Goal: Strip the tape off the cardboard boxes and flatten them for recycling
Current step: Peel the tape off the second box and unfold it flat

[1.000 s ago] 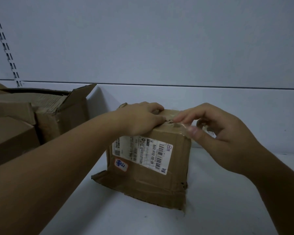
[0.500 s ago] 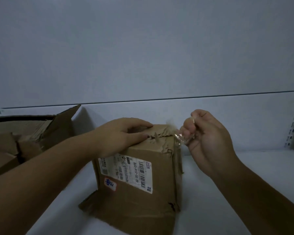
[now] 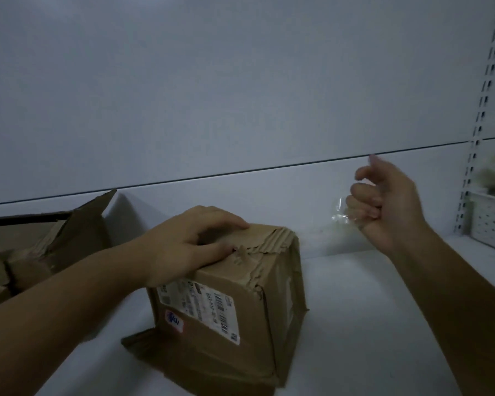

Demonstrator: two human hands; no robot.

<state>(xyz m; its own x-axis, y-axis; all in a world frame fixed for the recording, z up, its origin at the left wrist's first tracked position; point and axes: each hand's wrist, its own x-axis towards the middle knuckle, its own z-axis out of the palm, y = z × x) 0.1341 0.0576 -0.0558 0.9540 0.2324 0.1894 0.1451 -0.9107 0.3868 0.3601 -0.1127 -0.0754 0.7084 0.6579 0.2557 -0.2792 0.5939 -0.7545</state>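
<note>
While my left hand (image 3: 189, 247) presses flat-fingered on the box (image 3: 235, 304) at lower centre to steady it, my right hand (image 3: 389, 204) pinches the tape strip (image 3: 339, 214) clear at centre right.

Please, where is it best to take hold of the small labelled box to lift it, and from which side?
Likely the top, from above: the box stands upright and the left hand lies flat there, so its fingers could curl over the far edge. Avoid the splayed bottom flap, which looks limp. The right hand holds clear tape, so it is busy.
</note>
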